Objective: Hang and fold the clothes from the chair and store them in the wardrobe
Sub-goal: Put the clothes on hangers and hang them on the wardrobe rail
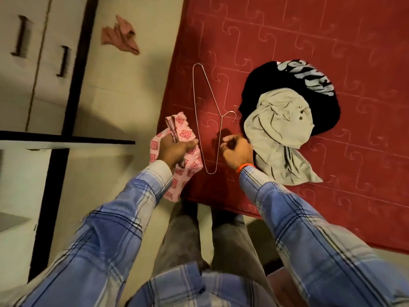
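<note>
Two hands work at the near edge of a red quilted mattress (309,41), which fills the frame from 12 to 3 o'clock. At 9 to 11 o'clock stands a cream wardrobe (44,63) with dark handles and a dark frame, one shelf edge projecting toward centre. On the mattress at about 2 o'clock lies a crumpled black garment (276,83) with pale lettering; a grey garment (278,129) is heaped partly over its near side and trails toward 4 o'clock. A pink patterned cloth (177,151) hangs over the mattress edge just left of centre, bunched in the left hand (177,149), whose fingers are curled round it. A thin wire hanger (207,116) lies flat on the mattress at centre, hook pointing toward the grey garment, between the two hands. The right hand (236,151), wearing an orange wristband (244,166), hovers just beside the hanger's neck with fingers loosely curled, thumb near the fingertips; whether they pinch anything cannot be told. A small pink rag (120,36) lies on the floor at 11 o'clock.
</note>
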A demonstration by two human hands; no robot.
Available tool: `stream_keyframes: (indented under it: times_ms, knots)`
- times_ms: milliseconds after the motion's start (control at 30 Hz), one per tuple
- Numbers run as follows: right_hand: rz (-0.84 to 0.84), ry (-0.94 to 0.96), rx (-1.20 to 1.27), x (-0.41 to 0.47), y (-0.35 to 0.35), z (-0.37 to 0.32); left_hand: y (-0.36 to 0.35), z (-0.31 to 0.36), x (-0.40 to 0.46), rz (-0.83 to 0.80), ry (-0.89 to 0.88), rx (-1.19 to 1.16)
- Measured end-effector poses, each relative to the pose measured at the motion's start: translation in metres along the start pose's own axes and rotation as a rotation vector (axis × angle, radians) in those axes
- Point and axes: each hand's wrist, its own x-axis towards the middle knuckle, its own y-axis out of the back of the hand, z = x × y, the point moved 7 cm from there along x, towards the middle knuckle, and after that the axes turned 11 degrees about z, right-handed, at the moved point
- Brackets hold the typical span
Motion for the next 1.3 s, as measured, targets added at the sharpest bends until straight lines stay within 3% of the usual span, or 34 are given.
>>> stream_keyframes:
  times_ms: [500,667,800,900,1167,1300]
  knots:
    - [0.210,-0.069,-0.115,0.068,-0.051,0.005,-0.035,-0.027,0.057,-0.033,0.094,0.015]
    - [0.259,-0.224,0.165,0.064,-0.055,0.023,-0.034,-0.025,0.055,-0.056,0.096,0.007]
    - [0.047,-0.388,0.613,0.053,-0.069,0.035,-0.036,-0.024,0.052,-0.079,0.099,-0.001]
    - [-0.038,-0.363,0.608,0.046,-0.066,0.032,-0.036,-0.025,0.053,-0.072,0.105,-0.010]
    - [0.059,-0.175,0.606,0.052,-0.060,0.018,-0.037,-0.031,0.055,-0.055,0.129,-0.027]
    - [0.041,-0.225,0.638,0.054,-0.060,0.018,-0.035,-0.032,0.051,-0.042,0.129,-0.030]
